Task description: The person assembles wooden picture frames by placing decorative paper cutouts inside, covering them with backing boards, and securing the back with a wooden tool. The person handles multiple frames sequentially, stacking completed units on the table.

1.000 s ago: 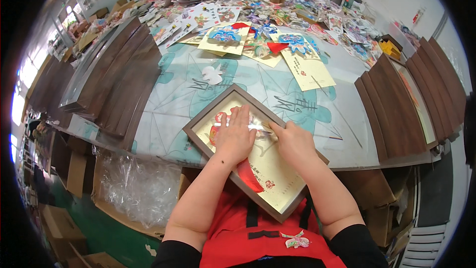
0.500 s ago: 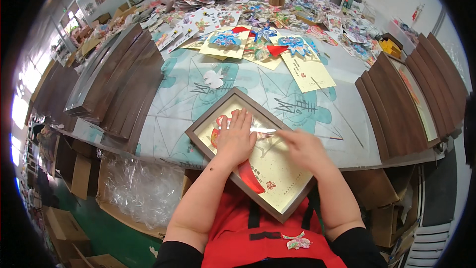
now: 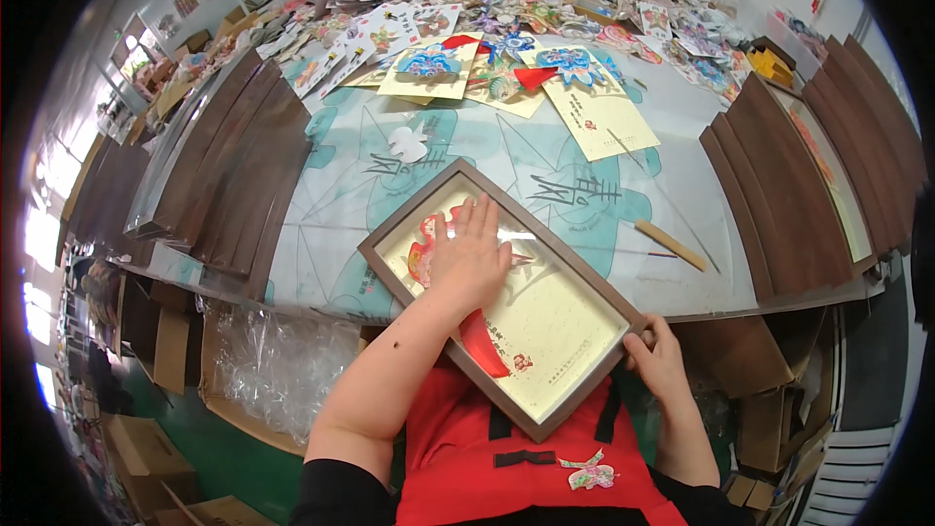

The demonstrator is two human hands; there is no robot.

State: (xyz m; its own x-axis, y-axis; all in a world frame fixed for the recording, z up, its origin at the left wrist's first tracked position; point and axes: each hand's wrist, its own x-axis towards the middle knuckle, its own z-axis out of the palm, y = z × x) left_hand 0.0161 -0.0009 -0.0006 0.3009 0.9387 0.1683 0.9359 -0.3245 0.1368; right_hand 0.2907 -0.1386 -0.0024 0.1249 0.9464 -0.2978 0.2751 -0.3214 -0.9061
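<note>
A brown picture frame point(image 3: 581, 276) lies turned cornerwise at the table's near edge, its near corner reaching over my lap. Inside is a cream card point(image 3: 550, 331) with a red paper figure point(image 3: 421, 258), partly under my hand, and a red tassel point(image 3: 482, 346). My left hand point(image 3: 471, 258) rests flat over the figure, fingers stretched out. At the frame's right corner, my right hand point(image 3: 658, 358) grips the rim with the thumb on top; its other fingers are partly hidden. A slim tan wooden strip point(image 3: 672, 245) lies on the table to the right of the frame.
Brown frames stand stacked at left point(image 3: 219, 151) and right point(image 3: 779, 185). Cream cards with blue paper figures point(image 3: 429, 63) lie beyond, before a heap of colourful cut-outs. A small white cut-out point(image 3: 408, 144) lies left. Below the table, a carton holds clear plastic bags point(image 3: 278, 370).
My right hand has left the middle of the frame and now holds its right corner. The tan strip now lies on the table. My left hand stays over the red figure.
</note>
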